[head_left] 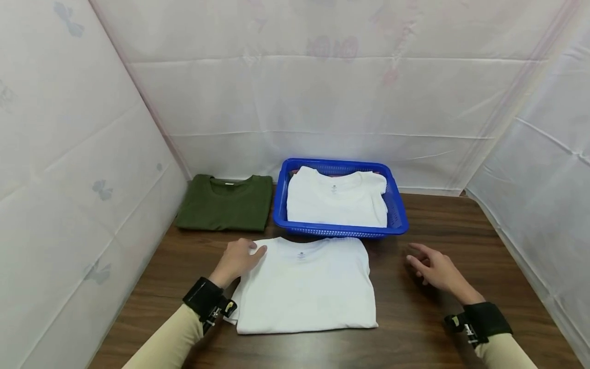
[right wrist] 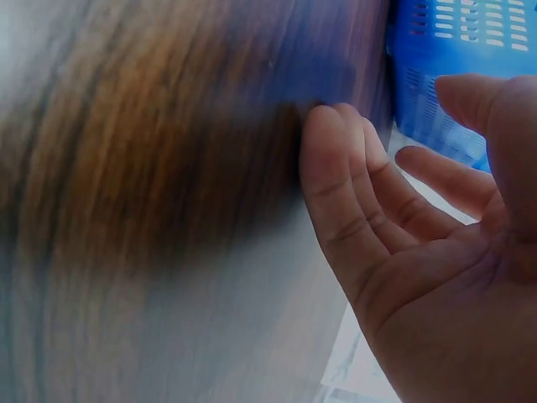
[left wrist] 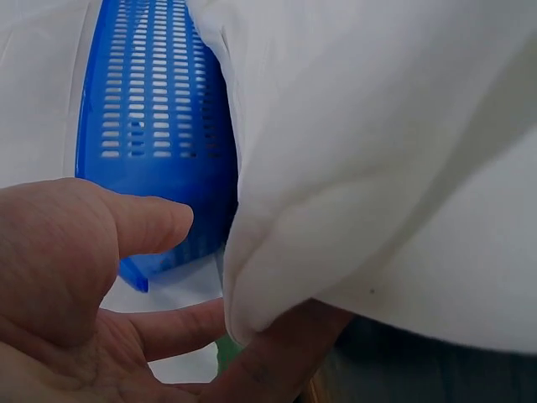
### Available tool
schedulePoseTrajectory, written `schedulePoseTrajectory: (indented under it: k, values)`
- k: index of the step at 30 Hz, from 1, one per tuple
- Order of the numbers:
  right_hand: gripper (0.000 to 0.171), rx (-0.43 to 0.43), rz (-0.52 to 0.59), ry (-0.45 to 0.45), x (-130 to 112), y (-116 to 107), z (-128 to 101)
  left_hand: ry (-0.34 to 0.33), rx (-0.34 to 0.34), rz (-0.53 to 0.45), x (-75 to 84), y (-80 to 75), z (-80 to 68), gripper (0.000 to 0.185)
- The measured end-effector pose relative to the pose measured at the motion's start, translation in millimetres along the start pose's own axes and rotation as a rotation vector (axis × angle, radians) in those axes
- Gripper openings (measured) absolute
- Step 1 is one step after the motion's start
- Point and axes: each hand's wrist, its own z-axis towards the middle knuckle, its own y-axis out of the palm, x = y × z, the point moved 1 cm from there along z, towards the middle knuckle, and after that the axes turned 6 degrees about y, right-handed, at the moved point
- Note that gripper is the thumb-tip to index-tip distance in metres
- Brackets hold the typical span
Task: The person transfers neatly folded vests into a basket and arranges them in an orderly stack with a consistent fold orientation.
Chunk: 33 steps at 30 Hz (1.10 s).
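Note:
A folded white t-shirt (head_left: 304, 284) lies on the dark wooden table (head_left: 415, 328) in front of me. My left hand (head_left: 239, 259) is at its far left corner. In the left wrist view the fingers (left wrist: 277, 353) lie under the shirt's edge (left wrist: 377, 168), while the thumb (left wrist: 143, 222) stays just off the cloth. My right hand (head_left: 430, 266) hovers to the right of the shirt, palm down, holding nothing. Its fingers (right wrist: 352, 193) are straight and close together over the wood. A blue basket (head_left: 338, 231) behind the shirt holds another folded white shirt (head_left: 336, 197).
A folded dark green shirt (head_left: 226, 202) lies at the back left beside the basket (left wrist: 159, 126). White sheeting (head_left: 322, 92) walls in the table on the left, back and right. Bare wood (right wrist: 168, 168) shows to the right of the shirt and along the near edge.

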Motion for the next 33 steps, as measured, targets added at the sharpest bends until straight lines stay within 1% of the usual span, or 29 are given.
schedulePoseTrajectory:
  k: [5,9,14,16,18,23,28,33]
  values:
    - [0.055,-0.012,-0.022,0.007,-5,2,0,0.034,0.014,0.003,8.7,6.4,2.5,0.045]
    - [0.056,-0.021,-0.04,0.026,-7,3,0,0.055,0.018,-0.013,16.0,12.0,5.2,0.044]
    - [0.059,-0.036,-0.05,0.043,-9,7,5,0.056,0.011,-0.044,23.9,21.1,11.3,0.045]
    - [0.061,-0.034,-0.065,0.037,-10,8,6,0.048,0.007,-0.056,27.0,24.8,13.3,0.046]
    - [0.06,-0.014,-0.096,0.016,-11,10,7,0.05,0.003,-0.064,30.4,28.0,14.5,0.045]
    - [0.056,0.03,-0.15,-0.045,-10,13,7,0.072,0.0,-0.089,41.2,35.9,15.6,0.044]
    - [0.058,0.013,-0.136,-0.049,-13,15,7,0.098,0.002,-0.1,49.6,44.0,17.5,0.043]
    - [0.063,0.003,-0.15,-0.049,-15,17,9,0.145,0.006,-0.113,55.0,50.8,18.3,0.042]
